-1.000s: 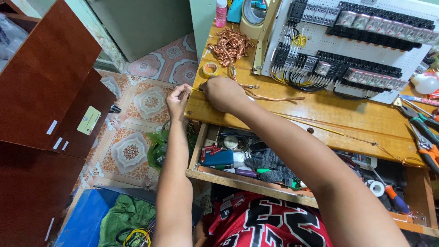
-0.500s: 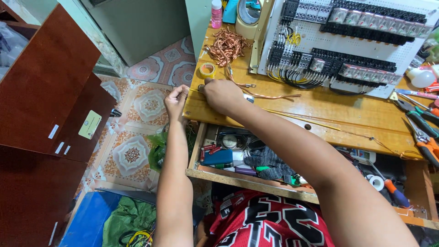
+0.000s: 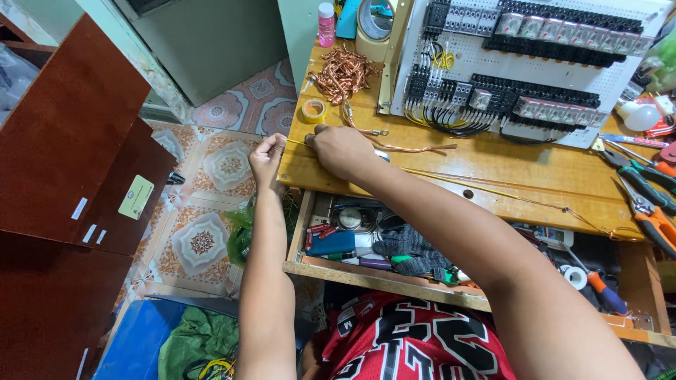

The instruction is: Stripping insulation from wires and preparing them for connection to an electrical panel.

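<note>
Thin yellow wire runs taut along the wooden desk front edge. Left hand pinches its end; right hand closes on it nearby. Judged light, flexible, kink-prone: grip near the end.

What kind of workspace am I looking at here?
Probably a home or small-shop electrical workbench. A wooden bench carries a white panel of wired relays and terminal blocks, a heap of stripped copper wire, and pliers. Both hands pinch a thin yellow wire.
</note>
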